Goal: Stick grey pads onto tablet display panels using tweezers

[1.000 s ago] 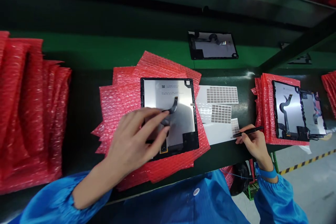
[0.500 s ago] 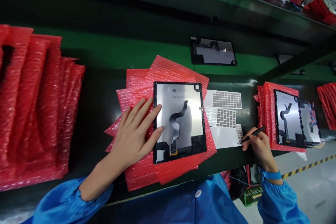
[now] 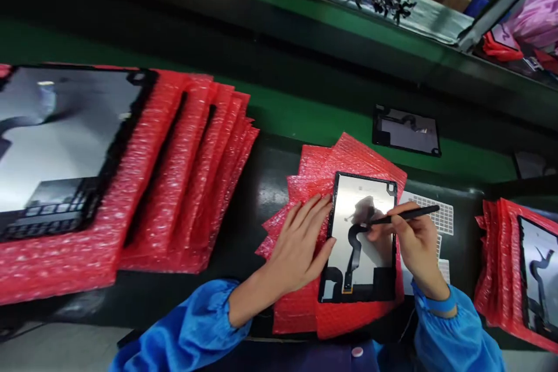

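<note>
A tablet screen panel (image 3: pixel 361 203) lies back-side up on a pile of red bubble-wrap bags (image 3: pixel 349 157), a black flex cable (image 3: pixel 354 244) curling across it. My left hand (image 3: pixel 300 244) lies flat with fingers spread on the bags, its fingertips at the panel's left edge. My right hand (image 3: pixel 414 241) holds black tweezers (image 3: pixel 405 215) whose tip touches the top of the flex cable over the panel.
A sheet of small grey stickers (image 3: pixel 442 215) lies right of the panel. A large stack of red bags with another panel (image 3: pixel 56 133) on top is at left. More panels lie on the green belt (image 3: pixel 407 131) and at the right edge (image 3: pixel 538 273).
My right hand has come from the sticker sheet over to the panel with the tweezers. My left hand stays at the panel's left edge. The view has swung left.
</note>
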Demonstrator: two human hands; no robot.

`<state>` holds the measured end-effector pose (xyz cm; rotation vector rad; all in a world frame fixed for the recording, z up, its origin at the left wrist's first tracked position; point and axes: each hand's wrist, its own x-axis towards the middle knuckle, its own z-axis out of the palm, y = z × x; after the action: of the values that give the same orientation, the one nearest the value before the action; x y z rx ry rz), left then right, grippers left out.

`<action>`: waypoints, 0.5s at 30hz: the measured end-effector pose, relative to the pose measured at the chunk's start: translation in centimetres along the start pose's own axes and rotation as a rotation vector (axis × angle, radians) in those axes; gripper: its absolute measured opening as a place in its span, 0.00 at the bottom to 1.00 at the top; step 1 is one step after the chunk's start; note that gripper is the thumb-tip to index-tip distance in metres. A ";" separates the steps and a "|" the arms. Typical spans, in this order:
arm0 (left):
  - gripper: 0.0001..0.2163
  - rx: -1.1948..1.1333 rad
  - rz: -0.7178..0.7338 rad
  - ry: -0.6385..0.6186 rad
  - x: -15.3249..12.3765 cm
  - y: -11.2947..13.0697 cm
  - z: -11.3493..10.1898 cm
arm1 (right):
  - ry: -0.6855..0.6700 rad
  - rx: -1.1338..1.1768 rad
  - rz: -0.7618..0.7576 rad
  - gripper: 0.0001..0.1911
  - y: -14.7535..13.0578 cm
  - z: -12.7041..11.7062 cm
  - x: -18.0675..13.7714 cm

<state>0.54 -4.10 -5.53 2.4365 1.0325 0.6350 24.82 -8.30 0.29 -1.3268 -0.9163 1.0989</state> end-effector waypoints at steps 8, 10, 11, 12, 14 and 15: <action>0.25 -0.050 -0.011 0.007 0.1 0.3 -0.2 | -0.039 -0.058 0.113 0.18 2.4 3.9 3.5; 0.25 -0.063 -0.007 0.021 0.1 0.3 -0.2 | -0.054 -0.074 0.119 0.17 2.6 3.7 3.4; 0.25 -0.068 -0.005 0.027 0.1 0.3 -0.2 | -0.063 -0.077 0.118 0.16 2.6 3.6 3.4; 0.25 -0.072 -0.006 0.029 0.2 0.4 -0.3 | -0.072 -0.078 0.116 0.16 2.7 3.6 3.3; 0.25 -0.070 -0.012 0.024 0.2 0.4 -0.3 | -0.086 -0.074 0.112 0.16 2.6 3.6 3.4; 0.25 -0.067 -0.013 0.018 0.2 0.4 -0.3 | -0.089 -0.073 0.109 0.16 2.6 3.7 3.4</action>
<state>0.68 -4.17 -5.02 2.3682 1.0172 0.6777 21.95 -4.17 -2.38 -1.4114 -0.9662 1.2265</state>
